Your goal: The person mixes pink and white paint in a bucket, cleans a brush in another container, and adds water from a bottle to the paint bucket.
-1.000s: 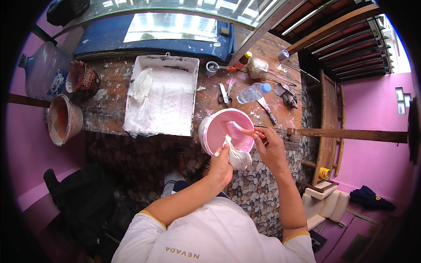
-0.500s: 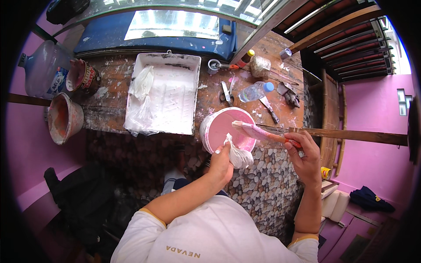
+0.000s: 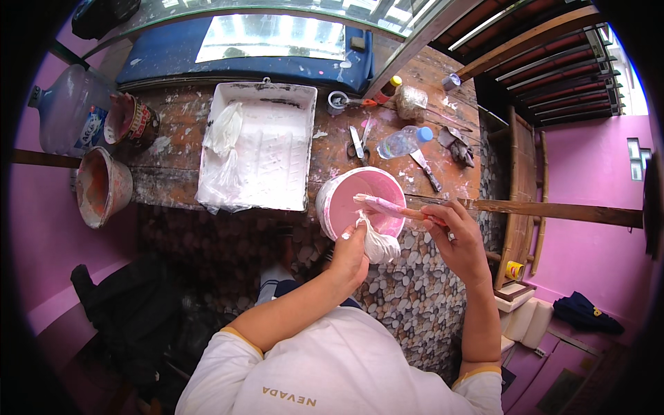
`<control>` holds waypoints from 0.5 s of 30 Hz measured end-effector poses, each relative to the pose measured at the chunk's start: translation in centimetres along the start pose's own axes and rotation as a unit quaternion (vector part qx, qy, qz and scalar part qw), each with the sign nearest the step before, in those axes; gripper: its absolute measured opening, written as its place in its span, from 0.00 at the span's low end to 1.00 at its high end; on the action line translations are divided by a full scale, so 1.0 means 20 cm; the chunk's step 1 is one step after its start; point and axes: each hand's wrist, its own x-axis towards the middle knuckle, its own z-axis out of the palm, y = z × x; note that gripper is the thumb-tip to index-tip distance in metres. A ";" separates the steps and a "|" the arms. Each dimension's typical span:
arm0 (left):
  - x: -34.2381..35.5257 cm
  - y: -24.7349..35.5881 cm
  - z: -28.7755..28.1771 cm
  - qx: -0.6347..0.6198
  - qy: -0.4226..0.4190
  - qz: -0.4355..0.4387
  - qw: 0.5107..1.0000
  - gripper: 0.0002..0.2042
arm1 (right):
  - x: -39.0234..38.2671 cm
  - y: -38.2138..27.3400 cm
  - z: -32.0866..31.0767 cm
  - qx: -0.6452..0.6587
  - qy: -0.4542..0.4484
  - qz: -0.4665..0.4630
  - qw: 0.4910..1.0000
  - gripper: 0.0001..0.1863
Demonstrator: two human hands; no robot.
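Right fingers (image 3: 449, 214), nearly closed, pinch a paintbrush (image 3: 394, 208).

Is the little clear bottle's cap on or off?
On: a blue cap covers the end of the little clear bottle.

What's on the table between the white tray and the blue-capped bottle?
Open scissors and paint flecks lie between the white tray and blue-capped bottle in the head view.
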 end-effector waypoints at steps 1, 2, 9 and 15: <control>0.01 -0.01 -0.01 -0.001 0.000 0.001 1.000 0.12 | 0.00 0.00 0.01 0.013 0.007 0.027 1.000 0.10; 0.02 -0.01 -0.03 0.003 -0.002 0.001 1.000 0.12 | 0.00 0.01 0.02 0.027 0.013 0.055 0.998 0.10; 0.01 -0.02 -0.03 0.008 -0.032 0.006 0.999 0.12 | -0.05 0.23 0.08 0.045 0.072 0.075 0.994 0.11; 0.03 -0.02 -0.05 0.009 -0.043 -0.010 0.999 0.12 | -0.11 0.35 0.17 0.295 0.070 0.227 0.925 0.13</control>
